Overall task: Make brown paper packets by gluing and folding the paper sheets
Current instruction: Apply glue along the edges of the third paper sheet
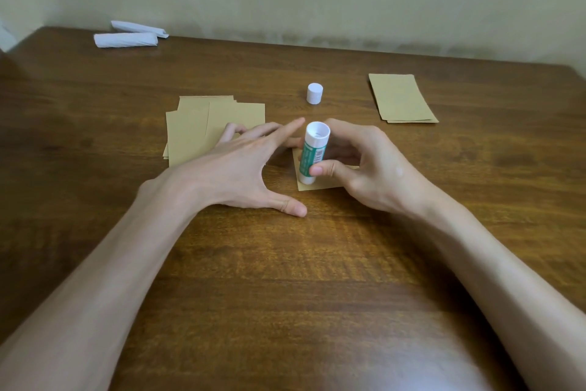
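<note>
here, two bare forearms reach in from the near edge over the wooden tabletop (285, 279). the left hand (241, 168) lies low with its fingers straight and spread, its grip apart and holding nothing. its thumb tip touches the wood, and its fingers stretch out over the near right corner of a loose stack (190, 133) of brown paper; whether the fingertips press the paper cannot be told.

just beside it, the right hand (364, 165) has its grip clamped on a glue stick (312, 152), thumb in front and curled fingers behind. the stick, white with a green label, stands nearly upright, leaning a little to the right at the top. its lower end meets a small brown sheet (320, 185) that lies flat between the two hands, partly hidden under the right one.

beyond the stick a white cap (314, 93) stands alone on the wood, well apart from it. farther right lies a neat pile (401, 99) of brown paper. at the far left, near the pale wall, two white rolls (126, 39) lie side by side.
</note>
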{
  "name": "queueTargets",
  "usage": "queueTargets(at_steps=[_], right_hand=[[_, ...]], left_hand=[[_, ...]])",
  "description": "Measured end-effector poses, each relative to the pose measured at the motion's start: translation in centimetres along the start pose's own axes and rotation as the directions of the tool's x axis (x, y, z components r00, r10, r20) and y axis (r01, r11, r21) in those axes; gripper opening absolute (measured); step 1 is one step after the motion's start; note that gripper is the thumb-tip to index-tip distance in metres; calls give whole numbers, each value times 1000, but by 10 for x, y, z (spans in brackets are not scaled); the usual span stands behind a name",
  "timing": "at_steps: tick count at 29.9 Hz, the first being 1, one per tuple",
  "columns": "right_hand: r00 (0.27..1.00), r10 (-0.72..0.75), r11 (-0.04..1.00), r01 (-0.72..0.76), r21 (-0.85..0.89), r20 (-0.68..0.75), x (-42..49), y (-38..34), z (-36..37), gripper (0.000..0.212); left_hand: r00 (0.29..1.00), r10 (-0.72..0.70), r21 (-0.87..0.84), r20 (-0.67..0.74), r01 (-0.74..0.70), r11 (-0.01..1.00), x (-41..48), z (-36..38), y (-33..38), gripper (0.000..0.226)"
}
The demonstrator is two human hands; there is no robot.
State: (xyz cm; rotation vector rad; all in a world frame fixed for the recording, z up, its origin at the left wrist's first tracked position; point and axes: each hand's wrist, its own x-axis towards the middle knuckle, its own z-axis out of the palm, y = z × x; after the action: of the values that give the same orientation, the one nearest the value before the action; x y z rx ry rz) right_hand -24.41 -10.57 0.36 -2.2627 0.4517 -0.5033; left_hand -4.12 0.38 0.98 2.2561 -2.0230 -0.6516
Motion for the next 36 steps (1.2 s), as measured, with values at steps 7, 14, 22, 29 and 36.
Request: queueTargets(at_steps=[7,14,22,29,36], right_hand=[[999,11,1000,-12,23,37,-4,0,-2,29],[997,30,991,-39,129,69,-9,-1,-2,33],[987,-10,987,34,154,-157,-10,-2,1,25],[996,-59,998,59,-2,-66,-9,-1,13,30],[999,-43,999,43,5,-34,-10,-4,11,32]], left_hand=[[1000,-1,-8,-20,1,1000,0,1,0,132],[1000,19,-16,-11,-20,1000,-4,-3,6,129],[997,69,-20,-30,-70,997,-2,-1,0,131],[1000,8,-25,-11,-8,1000,-4,-3,6,130],[999,39,-18,-21,-40,999,-3,-1,3,129]])
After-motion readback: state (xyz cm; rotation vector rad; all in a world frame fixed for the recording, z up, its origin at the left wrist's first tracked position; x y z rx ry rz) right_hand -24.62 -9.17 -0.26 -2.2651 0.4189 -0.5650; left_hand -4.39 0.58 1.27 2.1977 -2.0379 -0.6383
